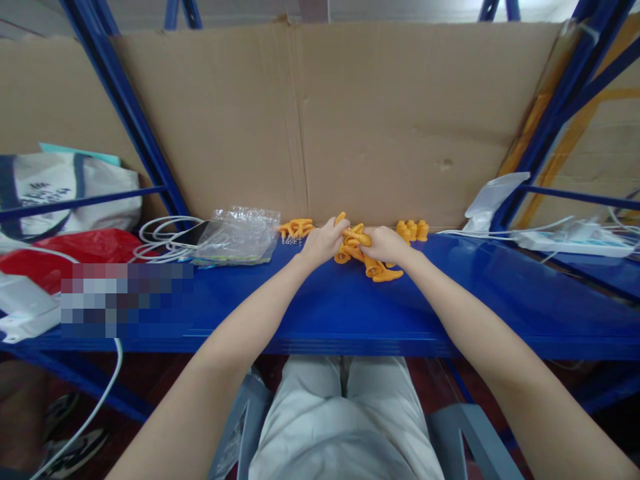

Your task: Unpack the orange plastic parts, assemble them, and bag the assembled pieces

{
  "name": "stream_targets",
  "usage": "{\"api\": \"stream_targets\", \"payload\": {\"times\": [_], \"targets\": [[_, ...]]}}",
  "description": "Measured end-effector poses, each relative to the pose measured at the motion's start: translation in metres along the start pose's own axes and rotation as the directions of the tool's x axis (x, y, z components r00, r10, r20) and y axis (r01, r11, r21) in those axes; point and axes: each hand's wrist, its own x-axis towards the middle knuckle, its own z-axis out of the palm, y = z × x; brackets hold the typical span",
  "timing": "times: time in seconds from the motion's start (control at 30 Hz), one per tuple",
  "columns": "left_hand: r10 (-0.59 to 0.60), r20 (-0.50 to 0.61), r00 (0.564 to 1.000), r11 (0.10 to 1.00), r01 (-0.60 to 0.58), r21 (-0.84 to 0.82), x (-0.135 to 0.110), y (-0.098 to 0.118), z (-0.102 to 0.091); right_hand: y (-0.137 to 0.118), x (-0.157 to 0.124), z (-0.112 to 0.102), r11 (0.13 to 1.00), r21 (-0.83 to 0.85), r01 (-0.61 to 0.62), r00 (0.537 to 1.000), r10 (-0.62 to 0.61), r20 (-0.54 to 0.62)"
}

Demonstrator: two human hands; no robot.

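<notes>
My left hand [325, 241] is closed around an orange plastic part, whose tip shows above the fingers. My right hand [386, 245] grips an orange piece [359, 235] with a rounded end, close beside the left hand. Just under both hands, more orange plastic parts [373, 267] lie on the blue shelf, some round-ended and one curved. The fingers hide much of what is held, so I cannot tell whether the two held pieces are joined.
Orange branching pieces [296, 227] with small metal bits lie left of my hands; stubby orange pieces [413, 231] stand at right. Farther left are clear plastic bags [240, 233], a dark phone-like object and a coiled white cable [165, 240]. Cardboard [375, 120] backs the blue shelf [320, 313].
</notes>
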Motion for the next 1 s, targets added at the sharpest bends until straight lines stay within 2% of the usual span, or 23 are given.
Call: {"api": "stream_targets", "payload": {"times": [0.13, 0.33, 0.47, 0.57, 0.63, 0.67, 0.8, 0.9, 1.0], "targets": [[0.028, 0.002, 1.0, 1.0, -0.028, 0.003, 0.001, 0.0, 0.001, -0.001, 0.001, 0.001, 0.999, -0.011, -0.039, 0.999, 0.039, 0.016], [-0.018, 0.046, 0.999, 0.987, 0.025, -0.161, 0.007, 0.001, 0.007, -0.001, 0.001, 0.002, 0.983, -0.169, -0.074, 0.997, 0.075, -0.002], [-0.092, 0.12, 0.989, 0.916, 0.131, -0.379, 0.011, 0.001, 0.009, -0.001, 0.002, 0.004, 0.972, -0.234, -0.033, 0.999, 0.031, -0.012], [-0.168, 0.305, 0.937, 0.812, 0.307, -0.496, 0.011, 0.001, 0.007, -0.002, 0.003, 0.006, 0.965, -0.26, 0.004, 1.0, -0.008, -0.014], [-0.185, 0.425, 0.886, 0.796, 0.389, -0.465, 0.011, 0.001, 0.004, -0.003, 0.003, 0.006, 0.962, -0.272, 0.023, 1.0, -0.028, -0.012], [-0.185, 0.437, 0.88, 0.819, 0.384, -0.427, 0.011, 0.0, 0.002, -0.004, 0.002, 0.006, 0.961, -0.274, 0.031, 0.999, -0.036, -0.013], [-0.186, 0.275, 0.943, 0.951, 0.243, -0.191, 0.019, 0.0, -0.007, -0.003, -0.002, 0.003, 0.964, -0.267, 0.021, 0.997, -0.039, -0.064], [-0.211, 0.23, 0.95, 0.974, 0.223, -0.027, 0.03, 0.005, -0.016, 0.0, -0.003, 0.002, 0.972, -0.233, 0.008, 0.995, -0.031, -0.096], [-0.218, 0.205, 0.954, 0.976, 0.215, 0.036, 0.039, 0.014, -0.023, 0.005, -0.003, 0.003, 0.979, -0.202, 0.002, 0.995, -0.021, -0.094]]}}
